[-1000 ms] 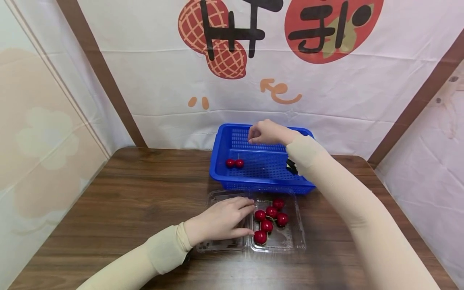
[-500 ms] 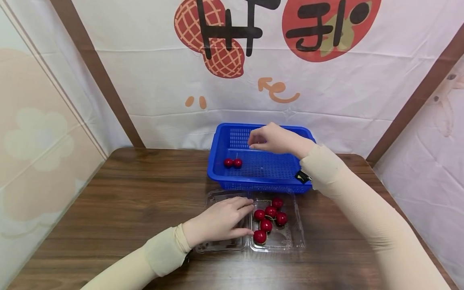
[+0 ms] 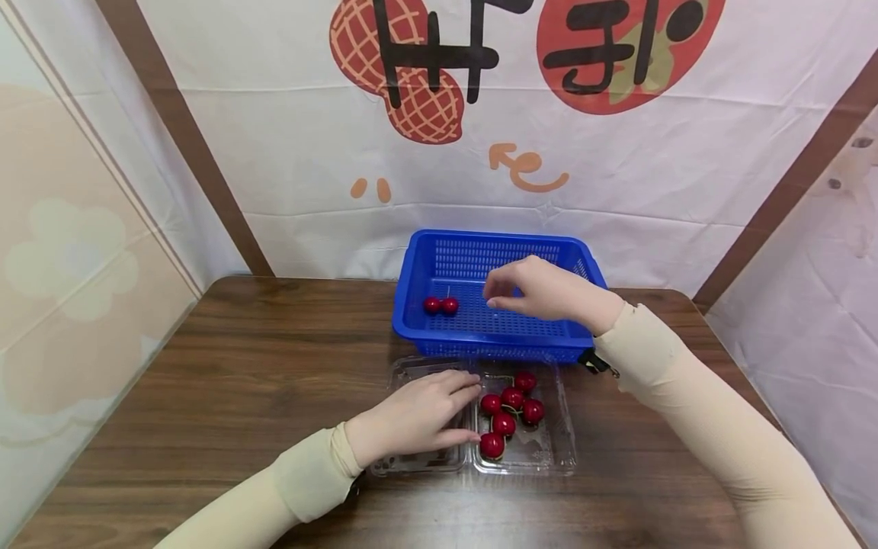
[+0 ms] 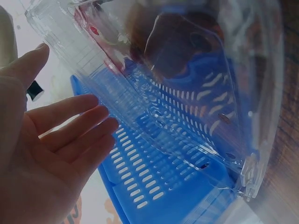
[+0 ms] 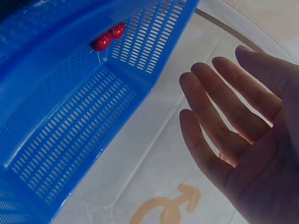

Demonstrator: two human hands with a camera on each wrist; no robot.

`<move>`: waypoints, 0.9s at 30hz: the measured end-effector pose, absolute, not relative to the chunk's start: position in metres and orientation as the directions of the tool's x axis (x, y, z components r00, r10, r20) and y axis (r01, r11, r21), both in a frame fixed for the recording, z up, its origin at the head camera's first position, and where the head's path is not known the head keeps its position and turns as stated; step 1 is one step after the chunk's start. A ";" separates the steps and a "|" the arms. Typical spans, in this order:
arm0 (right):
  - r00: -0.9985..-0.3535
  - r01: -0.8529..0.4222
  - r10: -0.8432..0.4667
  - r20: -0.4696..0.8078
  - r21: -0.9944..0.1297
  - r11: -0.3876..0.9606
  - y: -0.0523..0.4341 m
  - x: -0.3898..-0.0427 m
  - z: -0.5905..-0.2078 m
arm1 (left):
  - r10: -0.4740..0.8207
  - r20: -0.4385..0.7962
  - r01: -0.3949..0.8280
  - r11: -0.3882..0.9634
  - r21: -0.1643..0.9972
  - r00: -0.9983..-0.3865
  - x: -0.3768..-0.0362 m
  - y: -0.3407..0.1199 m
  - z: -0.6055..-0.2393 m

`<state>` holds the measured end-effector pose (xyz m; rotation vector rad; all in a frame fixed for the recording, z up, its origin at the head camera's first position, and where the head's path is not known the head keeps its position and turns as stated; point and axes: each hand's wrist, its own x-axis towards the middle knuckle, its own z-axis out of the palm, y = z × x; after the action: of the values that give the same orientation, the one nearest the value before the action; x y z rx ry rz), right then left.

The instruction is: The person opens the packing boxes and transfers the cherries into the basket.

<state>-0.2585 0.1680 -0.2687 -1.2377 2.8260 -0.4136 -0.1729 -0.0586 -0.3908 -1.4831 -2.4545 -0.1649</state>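
Small glossy red cherries (image 3: pixel 506 415) in clear plastic clamshell tray (image 3: pixel 549 457): light, soft, bruise easily, roll; pinch by stems. Left hand (image 3: pixel 411 419) flat, fingers relaxed, steadying tray. Right hand (image 3: pixel 545 291) over blue perforated plastic basket (image 3: pixel 439 259), fingers loose, holding nothing.

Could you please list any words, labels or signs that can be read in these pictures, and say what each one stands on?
Backdrop cloth: large black brush characters over a peanut drawing and a red round drawing, cut off at the top edge, not readable.
Backdrop cloth: an orange curved arrow and two orange dashes, signs only.
Blue basket, clear tray: no text visible.
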 end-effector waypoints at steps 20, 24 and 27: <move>-0.625 -0.774 -0.769 0.138 -0.240 0.586 0.200 -0.210 -0.305 | 0.851 0.285 0.882 0.470 -0.041 -0.441 -0.170 -0.060 -0.392; -0.644 -0.754 -0.758 0.103 -0.250 0.607 0.202 -0.203 -0.316 | 0.848 0.289 0.880 0.473 -0.036 -0.444 -0.170 -0.061 -0.392; -0.651 -0.746 -0.754 0.084 -0.252 0.616 0.203 -0.199 -0.325 | 0.847 0.296 0.881 0.472 -0.036 -0.441 -0.171 -0.062 -0.392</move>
<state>-0.1993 0.2033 -0.3247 -1.2992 2.7966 -0.4145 -0.1706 -0.0619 -0.3922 -1.4764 -2.4496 -0.1790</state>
